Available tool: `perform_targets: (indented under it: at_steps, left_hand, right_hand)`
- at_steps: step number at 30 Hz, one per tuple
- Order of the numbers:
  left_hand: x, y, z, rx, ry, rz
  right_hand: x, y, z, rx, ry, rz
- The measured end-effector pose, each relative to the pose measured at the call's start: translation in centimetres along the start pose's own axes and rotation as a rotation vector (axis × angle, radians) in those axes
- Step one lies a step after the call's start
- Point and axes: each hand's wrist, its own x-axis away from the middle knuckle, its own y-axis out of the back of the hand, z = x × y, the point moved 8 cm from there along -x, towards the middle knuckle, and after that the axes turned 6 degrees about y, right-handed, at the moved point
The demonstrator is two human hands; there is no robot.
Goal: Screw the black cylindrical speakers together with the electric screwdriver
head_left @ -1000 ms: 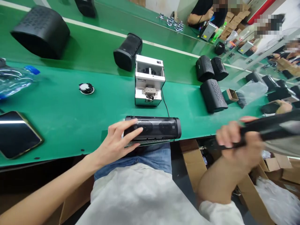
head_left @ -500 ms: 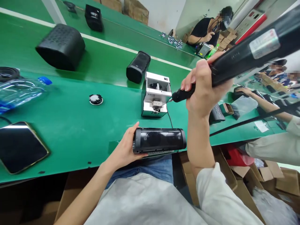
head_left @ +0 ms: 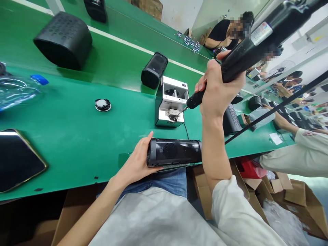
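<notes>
My right hand is wrapped round a black electric screwdriver, held at a slant. The screwdriver's bit points down-left at the front of a white screw feeder; whether a screw sits on the tip is too small to tell. With thumb above and fingers below, my left hand grips the left end of a black speaker. That speaker lies lengthwise at the table's near edge, its perforated grille side facing up. Beyond the feeder another black speaker rests on the green table.
At the left are a large black speaker housing, a plastic bottle, a phone and a small round part. A black housing stands beyond my right forearm. Co-workers sit across and to the right. Cardboard boxes stand below the table.
The view has turned slightly to the right. My right hand still holds the screwdriver at the feeder, its body tilted more steeply. My left hand stays on the speaker.
</notes>
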Motion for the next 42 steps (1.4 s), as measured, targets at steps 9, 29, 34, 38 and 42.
perform_targets:
  at_steps: [9, 29, 34, 38, 42]
  left_hand:
    - [-0.1, 0.0, -0.1, -0.002, -0.028, -0.020]
    - [0.0, -0.3, 0.0, -0.032, -0.061, -0.045]
    - [0.0, -0.3, 0.1, -0.029, -0.059, -0.042]
    - [0.0, -0.4, 0.2, -0.015, -0.058, -0.037]
    - [-0.1, -0.2, 0.0, 0.018, -0.062, -0.049]
  right_hand:
    - [0.0, -3.0, 2.8, -0.075, 0.097, 0.242]
    - [4.6, -1.5, 10.9, -0.327, 0.147, -0.141]
    - [5.5, -3.4, 13.3, -0.435, 0.198, -0.076]
    - [6.1, -4.3, 12.6, -0.383, 0.168, -0.019]
    - [7.3, -5.7, 10.5, -0.397, 0.074, 0.060]
